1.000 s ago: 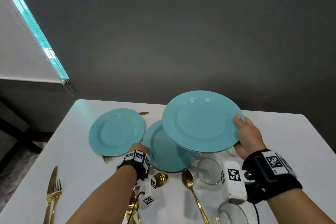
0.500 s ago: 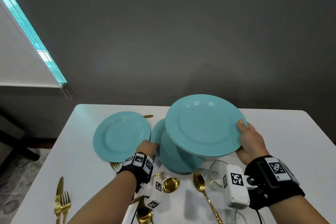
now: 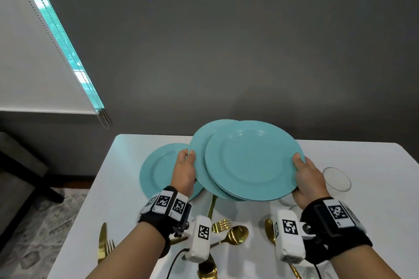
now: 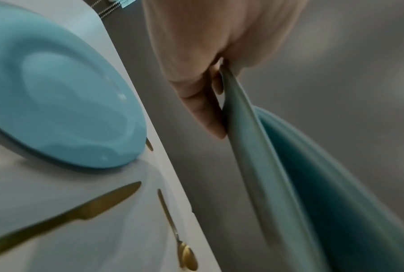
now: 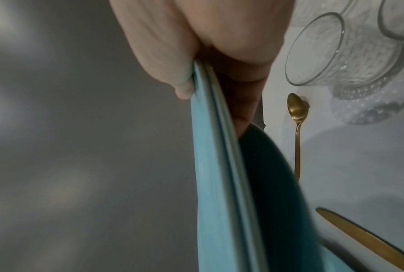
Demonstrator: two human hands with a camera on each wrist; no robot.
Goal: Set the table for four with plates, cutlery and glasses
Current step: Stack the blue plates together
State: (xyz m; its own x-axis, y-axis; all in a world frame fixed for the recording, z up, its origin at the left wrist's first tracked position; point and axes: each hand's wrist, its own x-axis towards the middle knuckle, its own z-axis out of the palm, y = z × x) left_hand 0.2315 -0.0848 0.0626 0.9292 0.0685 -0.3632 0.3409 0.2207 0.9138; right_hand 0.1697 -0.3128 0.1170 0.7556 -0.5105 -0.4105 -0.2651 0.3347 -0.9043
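Observation:
Both hands hold teal plates above the white table [image 3: 376, 215]. My left hand [image 3: 186, 166] pinches the left rim of one plate [image 3: 199, 142], thumb on top; the left wrist view shows this grip [image 4: 210, 95] on the plate's edge [image 4: 254, 165]. My right hand [image 3: 305, 171] grips the right rim of what looks like two stacked plates [image 3: 249, 161], which overlap the left one. Two rims [image 5: 217, 184] show under the right thumb [image 5: 184, 81]. Another teal plate [image 3: 158, 172] lies flat on the table at the left.
Clear glasses [image 3: 336, 179] stand at the right, partly hidden by my right hand. Gold cutlery lies near me: a fork [image 3: 221, 225], spoons [image 3: 235, 233], and a knife [image 3: 102, 244] with a fork at the left edge. A dark wall stands behind the table.
My left hand took hold of the lower plate's rim and lifted it off the table. It now hangs beside and under the plates in my right hand.

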